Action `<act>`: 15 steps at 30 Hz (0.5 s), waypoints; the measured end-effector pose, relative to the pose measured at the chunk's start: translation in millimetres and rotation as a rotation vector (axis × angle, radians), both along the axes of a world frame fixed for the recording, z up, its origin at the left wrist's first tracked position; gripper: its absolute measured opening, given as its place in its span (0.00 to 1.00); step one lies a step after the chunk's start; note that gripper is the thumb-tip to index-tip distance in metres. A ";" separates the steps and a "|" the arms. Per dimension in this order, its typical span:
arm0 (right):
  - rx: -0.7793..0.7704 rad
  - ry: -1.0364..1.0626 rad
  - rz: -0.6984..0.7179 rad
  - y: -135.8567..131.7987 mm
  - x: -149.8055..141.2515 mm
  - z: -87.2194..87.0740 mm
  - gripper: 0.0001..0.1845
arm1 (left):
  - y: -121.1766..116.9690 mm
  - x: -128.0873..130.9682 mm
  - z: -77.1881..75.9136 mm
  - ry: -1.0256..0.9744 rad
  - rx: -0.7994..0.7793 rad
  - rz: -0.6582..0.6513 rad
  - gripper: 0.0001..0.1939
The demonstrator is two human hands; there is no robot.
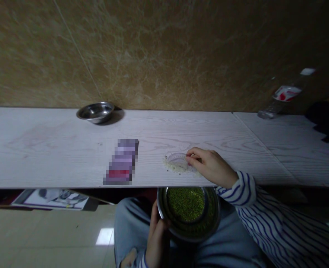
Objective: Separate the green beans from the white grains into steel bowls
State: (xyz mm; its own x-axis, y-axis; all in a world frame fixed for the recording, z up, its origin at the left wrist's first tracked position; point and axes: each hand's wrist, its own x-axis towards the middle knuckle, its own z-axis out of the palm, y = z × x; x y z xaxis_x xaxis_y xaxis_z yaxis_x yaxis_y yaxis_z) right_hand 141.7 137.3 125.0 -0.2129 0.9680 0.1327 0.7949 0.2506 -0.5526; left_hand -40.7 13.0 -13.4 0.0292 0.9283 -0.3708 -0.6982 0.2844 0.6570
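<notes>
My left hand [156, 238] grips the left rim of a metal bowl [216, 208] held over my lap, just below the table's front edge. Green mung beans [186, 204] cover the bowl's bottom. On the table, my right hand [209, 163] is closed in a pinch on the right end of a clear curved plastic piece, which looks like a protractor [178, 155]. A small patch of pale grains, like rice [175, 168], lies along and under the plastic, with a few dark specks around it.
A shiny metal bowl [96, 113] stands by the wall at the back left. A blurred-out purple phone-shaped object [122, 162] lies left of the grains. At the right are a clear plastic bottle [286, 93] and a dark item [326, 117]. Pictured sheets [55, 198] sit below the tabletop.
</notes>
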 end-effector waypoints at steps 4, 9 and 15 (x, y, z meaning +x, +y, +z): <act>-0.008 -0.025 0.037 -0.3 -3.0 0.6 0.08 | -0.3 -1.1 2.3 0.003 0.000 0.016 0.29; -0.007 0.011 0.011 -5.6 4.8 2.5 0.07 | 0.5 -0.7 0.7 0.003 0.012 0.029 0.28; -0.001 0.031 -0.092 -14.3 25.9 -1.6 0.07 | -1.1 0.1 -5.8 0.031 -0.006 0.015 0.28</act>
